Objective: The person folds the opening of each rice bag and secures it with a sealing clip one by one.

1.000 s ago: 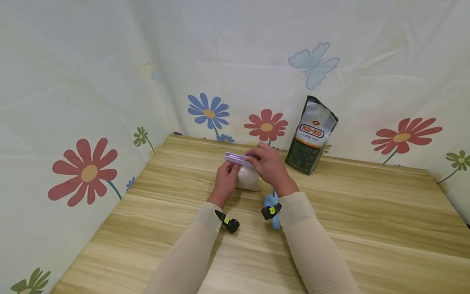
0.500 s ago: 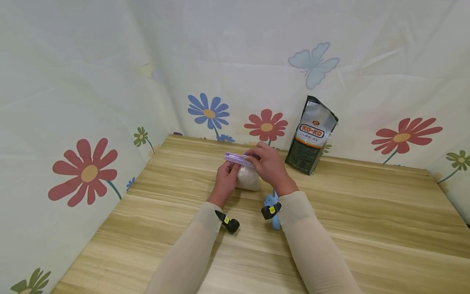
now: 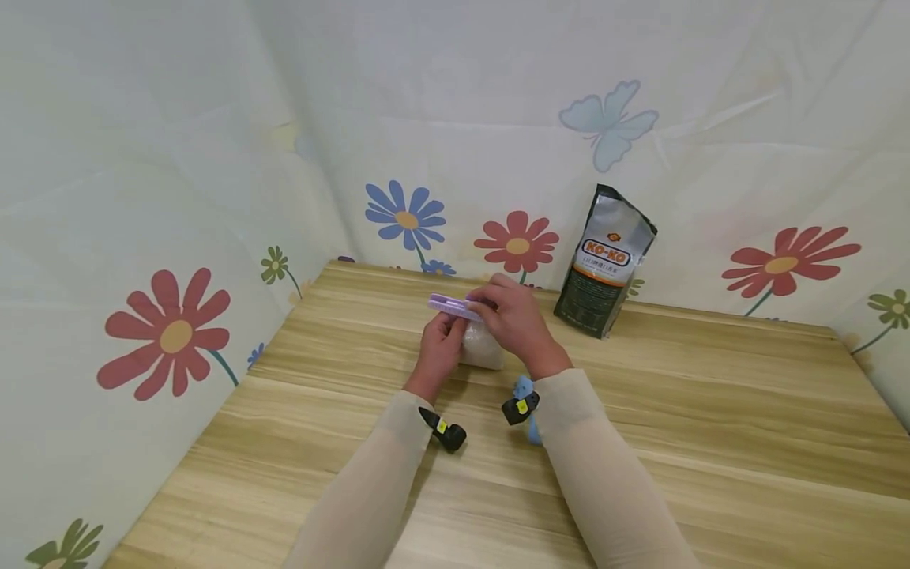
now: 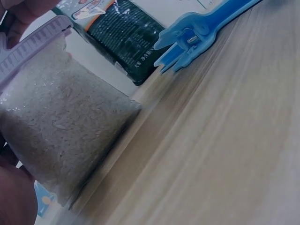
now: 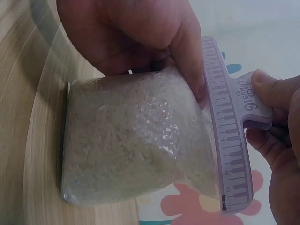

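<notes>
Right hand pinching end tab of long lilac plastic sealing clip; left hand gripping neck of clear rice-filled plastic bag, standing mid wooden table. Clip across bag mouth. Best kept level, film bunched flat under bar. Spare blue plastic clip near; dark foil pouch behind.

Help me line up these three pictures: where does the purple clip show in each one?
Head: the purple clip lies mid-picture, above the rice bag, between both hands.
Left wrist: the clip runs along the top left corner, on the bag's upper edge.
Right wrist: the clip stands on end at right, along the bag's edge.
Shared landmark: the clear rice bag, which the clip touches in every view.
</notes>
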Demonstrator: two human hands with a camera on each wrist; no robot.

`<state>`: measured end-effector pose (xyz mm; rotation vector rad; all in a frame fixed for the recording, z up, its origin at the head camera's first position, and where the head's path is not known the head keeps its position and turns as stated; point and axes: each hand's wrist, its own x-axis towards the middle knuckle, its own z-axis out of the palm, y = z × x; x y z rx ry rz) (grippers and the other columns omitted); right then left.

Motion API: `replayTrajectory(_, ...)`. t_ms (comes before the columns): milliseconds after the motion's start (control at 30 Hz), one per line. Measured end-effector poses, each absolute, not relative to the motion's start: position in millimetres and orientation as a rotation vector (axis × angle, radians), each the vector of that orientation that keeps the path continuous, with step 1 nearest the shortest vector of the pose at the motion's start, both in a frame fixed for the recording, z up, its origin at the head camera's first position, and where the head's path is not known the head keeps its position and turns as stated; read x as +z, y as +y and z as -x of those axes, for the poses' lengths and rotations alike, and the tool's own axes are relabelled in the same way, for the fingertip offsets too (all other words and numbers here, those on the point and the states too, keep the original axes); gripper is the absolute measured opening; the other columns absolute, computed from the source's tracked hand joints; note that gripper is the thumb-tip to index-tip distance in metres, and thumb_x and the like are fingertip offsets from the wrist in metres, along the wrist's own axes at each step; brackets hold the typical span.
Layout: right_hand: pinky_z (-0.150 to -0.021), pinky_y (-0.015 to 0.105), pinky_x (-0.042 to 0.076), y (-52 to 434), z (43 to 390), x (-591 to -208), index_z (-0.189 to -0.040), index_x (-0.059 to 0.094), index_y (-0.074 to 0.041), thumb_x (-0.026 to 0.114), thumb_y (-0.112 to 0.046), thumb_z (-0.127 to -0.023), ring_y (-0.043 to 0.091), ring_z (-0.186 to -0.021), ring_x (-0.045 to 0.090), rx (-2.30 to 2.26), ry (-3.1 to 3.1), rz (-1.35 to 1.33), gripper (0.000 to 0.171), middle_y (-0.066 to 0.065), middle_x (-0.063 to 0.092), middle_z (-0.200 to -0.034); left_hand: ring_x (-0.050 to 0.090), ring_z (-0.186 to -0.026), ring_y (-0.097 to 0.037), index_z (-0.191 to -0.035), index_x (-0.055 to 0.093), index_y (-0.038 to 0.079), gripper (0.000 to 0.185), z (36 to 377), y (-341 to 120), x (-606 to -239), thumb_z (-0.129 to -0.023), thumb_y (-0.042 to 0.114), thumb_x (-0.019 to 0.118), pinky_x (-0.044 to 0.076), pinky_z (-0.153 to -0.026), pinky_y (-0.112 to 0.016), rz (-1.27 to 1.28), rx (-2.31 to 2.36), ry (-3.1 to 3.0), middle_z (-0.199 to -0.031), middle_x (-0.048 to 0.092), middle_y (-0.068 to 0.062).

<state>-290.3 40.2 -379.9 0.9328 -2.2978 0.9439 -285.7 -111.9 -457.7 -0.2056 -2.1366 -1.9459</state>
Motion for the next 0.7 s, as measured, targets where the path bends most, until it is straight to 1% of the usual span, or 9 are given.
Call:
replayTrajectory(133,-0.062,0.028,0.044,42.6,291.9,-379.9,-0.098,0.076,-0.007,0.070,-0.019,-0.090,0.014,-0.068,0.050,0.948,-2.301,-0.935,0.015,0.003,0.058,-0.080,0.058,-0.091,-0.006,-0.118,0.064,0.000,0.029,290.7,-110.1,-462.6,-0.101,0.020,0.052,0.047,-0.080,-0.020,0.225,-1.916,-2.115,-0.115,0.069,-0.017)
replayTrajectory(267,-0.064,0.029,0.045,45.8,292.7,-380.0,-0.099,0.075,-0.008,0.069,-0.020,-0.090,0.014,-0.070,0.052,0.948,-2.312,-0.935,0.016,0.003,0.058,-0.081,0.059,-0.095,-0.007,-0.118,0.064,0.000,0.028,290.6,-109.1,-461.2,-0.101,0.019,0.052,0.048,-0.083,-0.021,0.237,-1.904,-2.110,-0.115,0.069,-0.017)
replayTrajectory(533,-0.065,0.030,0.047,49.2,291.7,-382.1,-0.101,0.075,-0.009,0.069,-0.021,-0.090,0.014,-0.072,0.053,0.943,-2.340,-0.929,0.017,0.002,0.057,-0.081,0.056,-0.091,-0.007,-0.118,0.063,-0.002,0.029,290.4,-110.4,-462.4,-0.101,0.018,0.052,0.045,-0.079,-0.019,0.215,-1.930,-2.130,-0.115,0.067,-0.019)
replayTrajectory(600,-0.066,0.030,0.048,49.2,291.5,-382.4,-0.101,0.075,-0.009,0.069,-0.021,-0.090,0.014,-0.073,0.054,0.945,-2.344,-0.926,0.018,0.002,0.057,-0.081,0.056,-0.091,-0.009,-0.119,0.062,-0.004,0.029,292.1,-111.2,-462.9,-0.101,0.017,0.052,0.046,-0.079,-0.020,0.213,-1.932,-2.147,-0.115,0.067,-0.020)
replayTrajectory(700,-0.067,0.030,0.049,49.2,290.5,-382.5,-0.102,0.075,-0.009,0.070,-0.022,-0.089,0.015,-0.074,0.055,0.941,-2.353,-0.921,0.019,0.003,0.057,-0.082,0.055,-0.088,-0.009,-0.120,0.061,-0.004,0.030,292.5,-111.9,-463.0,-0.101,0.016,0.051,0.045,-0.076,-0.022,0.198,-1.953,-2.166,-0.112,0.067,-0.017)
